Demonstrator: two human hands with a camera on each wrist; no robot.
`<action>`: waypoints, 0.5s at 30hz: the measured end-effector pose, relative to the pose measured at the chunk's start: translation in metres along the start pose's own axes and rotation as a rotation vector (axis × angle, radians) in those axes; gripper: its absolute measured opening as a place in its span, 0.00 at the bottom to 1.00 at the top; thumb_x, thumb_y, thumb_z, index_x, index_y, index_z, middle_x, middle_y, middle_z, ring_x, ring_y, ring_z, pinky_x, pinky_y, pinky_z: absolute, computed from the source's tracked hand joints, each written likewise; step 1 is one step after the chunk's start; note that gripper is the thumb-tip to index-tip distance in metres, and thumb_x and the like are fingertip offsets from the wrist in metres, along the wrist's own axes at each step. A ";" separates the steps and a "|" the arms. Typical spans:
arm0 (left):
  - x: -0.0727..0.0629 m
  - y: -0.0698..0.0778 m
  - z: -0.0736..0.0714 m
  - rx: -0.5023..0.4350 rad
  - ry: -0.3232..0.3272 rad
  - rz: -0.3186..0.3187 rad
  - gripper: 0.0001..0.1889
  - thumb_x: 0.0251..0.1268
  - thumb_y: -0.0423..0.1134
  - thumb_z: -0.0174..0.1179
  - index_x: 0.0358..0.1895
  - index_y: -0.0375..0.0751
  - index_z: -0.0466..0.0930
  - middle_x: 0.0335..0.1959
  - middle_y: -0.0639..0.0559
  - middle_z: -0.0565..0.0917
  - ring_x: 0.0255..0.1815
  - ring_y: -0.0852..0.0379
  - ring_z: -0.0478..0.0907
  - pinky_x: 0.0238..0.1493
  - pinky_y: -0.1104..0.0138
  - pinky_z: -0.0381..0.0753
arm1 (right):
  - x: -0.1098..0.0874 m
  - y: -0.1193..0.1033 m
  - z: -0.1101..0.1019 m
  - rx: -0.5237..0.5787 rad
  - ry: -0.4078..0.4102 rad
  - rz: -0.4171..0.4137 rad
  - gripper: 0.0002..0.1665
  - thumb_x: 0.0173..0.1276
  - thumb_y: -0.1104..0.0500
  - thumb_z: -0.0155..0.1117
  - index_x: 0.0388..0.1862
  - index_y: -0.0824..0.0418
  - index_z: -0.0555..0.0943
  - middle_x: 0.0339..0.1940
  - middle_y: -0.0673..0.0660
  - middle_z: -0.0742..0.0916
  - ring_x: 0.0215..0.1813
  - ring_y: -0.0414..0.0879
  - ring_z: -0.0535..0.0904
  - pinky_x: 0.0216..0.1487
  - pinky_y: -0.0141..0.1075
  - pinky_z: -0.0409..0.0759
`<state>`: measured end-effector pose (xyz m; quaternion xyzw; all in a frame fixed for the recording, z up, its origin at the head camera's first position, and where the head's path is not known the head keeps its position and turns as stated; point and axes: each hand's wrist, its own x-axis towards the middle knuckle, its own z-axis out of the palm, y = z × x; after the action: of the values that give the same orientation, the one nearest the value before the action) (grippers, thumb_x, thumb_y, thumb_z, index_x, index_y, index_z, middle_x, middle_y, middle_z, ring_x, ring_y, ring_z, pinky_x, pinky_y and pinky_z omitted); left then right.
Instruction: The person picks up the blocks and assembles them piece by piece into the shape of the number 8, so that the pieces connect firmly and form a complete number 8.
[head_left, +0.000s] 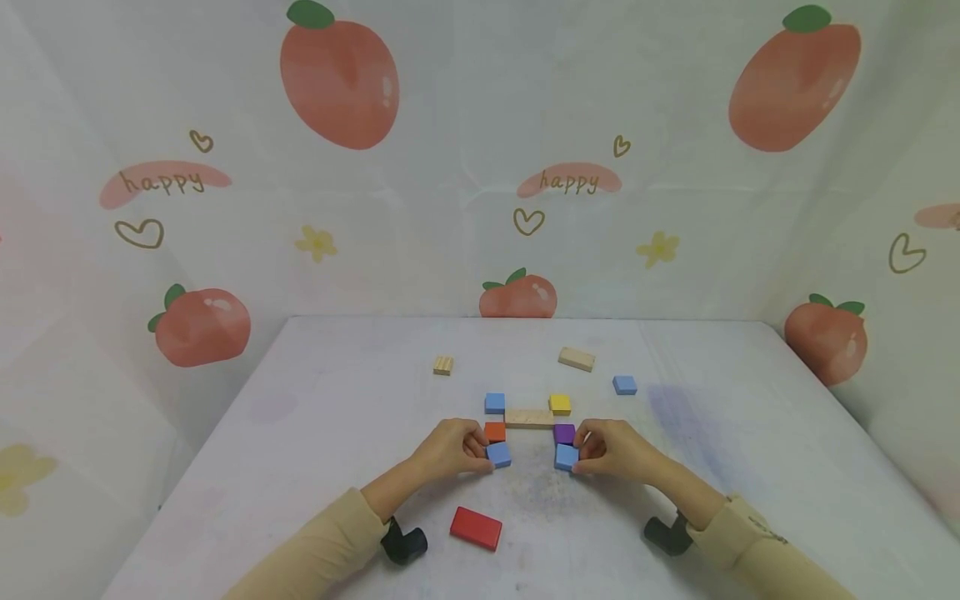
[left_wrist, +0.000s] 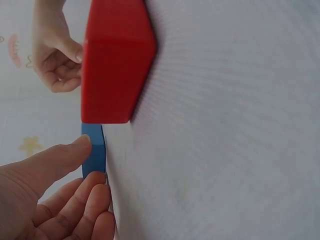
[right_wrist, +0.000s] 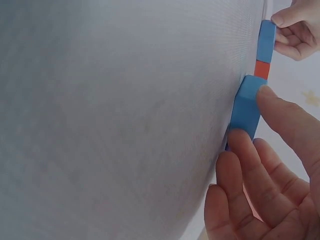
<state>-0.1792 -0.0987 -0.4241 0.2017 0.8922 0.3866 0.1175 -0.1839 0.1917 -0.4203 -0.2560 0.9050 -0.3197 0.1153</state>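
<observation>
My left hand [head_left: 452,450] pinches a blue block [head_left: 498,454] between thumb and fingers, close to the near side of an orange-red block [head_left: 494,432]. On the other side, my right hand [head_left: 617,451] pinches a second blue block [head_left: 566,457], just in front of a purple block [head_left: 564,433]. A plain wooden plank [head_left: 528,419] lies between the two rows, with another blue block [head_left: 494,403] at its far left and a yellow block [head_left: 559,405] at its far right. In the right wrist view, thumb and fingertips meet the blue block [right_wrist: 246,105] at the tabletop.
A red rectangular block [head_left: 476,528] lies nearest me, between the forearms. Toward the back are a small striped wooden block [head_left: 443,366], a plain wooden block [head_left: 577,359] and a blue block [head_left: 625,385]. A patterned cloth backdrop [head_left: 420,217] rises behind the white table [head_left: 337,375].
</observation>
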 end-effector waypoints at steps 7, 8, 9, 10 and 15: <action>0.000 0.000 -0.001 -0.007 0.000 -0.006 0.13 0.48 0.35 0.70 0.36 0.35 0.78 0.26 0.51 0.82 0.27 0.63 0.75 0.29 0.78 0.74 | 0.000 -0.001 -0.001 0.002 -0.004 0.005 0.17 0.53 0.55 0.72 0.34 0.61 0.75 0.25 0.47 0.83 0.27 0.32 0.73 0.30 0.25 0.75; 0.000 0.000 -0.001 -0.007 -0.001 -0.005 0.13 0.48 0.35 0.70 0.36 0.35 0.78 0.26 0.51 0.82 0.27 0.63 0.75 0.29 0.78 0.74 | 0.000 -0.002 -0.001 0.001 -0.006 0.006 0.17 0.53 0.55 0.72 0.35 0.61 0.75 0.25 0.47 0.83 0.27 0.32 0.73 0.30 0.25 0.75; 0.000 0.000 -0.001 -0.007 -0.001 -0.005 0.13 0.48 0.35 0.70 0.36 0.35 0.79 0.26 0.51 0.82 0.27 0.63 0.75 0.29 0.78 0.74 | 0.000 -0.002 -0.001 0.000 -0.006 0.009 0.17 0.53 0.55 0.72 0.34 0.61 0.75 0.25 0.47 0.83 0.27 0.32 0.73 0.30 0.25 0.75; 0.000 0.000 -0.001 -0.007 -0.001 -0.004 0.13 0.48 0.35 0.70 0.36 0.35 0.79 0.26 0.51 0.82 0.27 0.63 0.75 0.28 0.78 0.74 | 0.001 -0.002 -0.001 0.000 -0.006 0.012 0.17 0.53 0.55 0.72 0.35 0.61 0.75 0.25 0.47 0.83 0.27 0.32 0.73 0.30 0.25 0.75; 0.001 0.000 -0.001 -0.005 -0.004 -0.008 0.13 0.48 0.35 0.70 0.36 0.35 0.79 0.25 0.51 0.82 0.27 0.64 0.75 0.29 0.78 0.73 | 0.000 -0.002 -0.001 0.008 -0.007 0.010 0.17 0.53 0.56 0.72 0.35 0.61 0.75 0.25 0.48 0.83 0.27 0.32 0.73 0.31 0.25 0.75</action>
<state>-0.1801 -0.0990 -0.4238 0.1988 0.8917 0.3881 0.1215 -0.1834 0.1911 -0.4183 -0.2522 0.9044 -0.3221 0.1209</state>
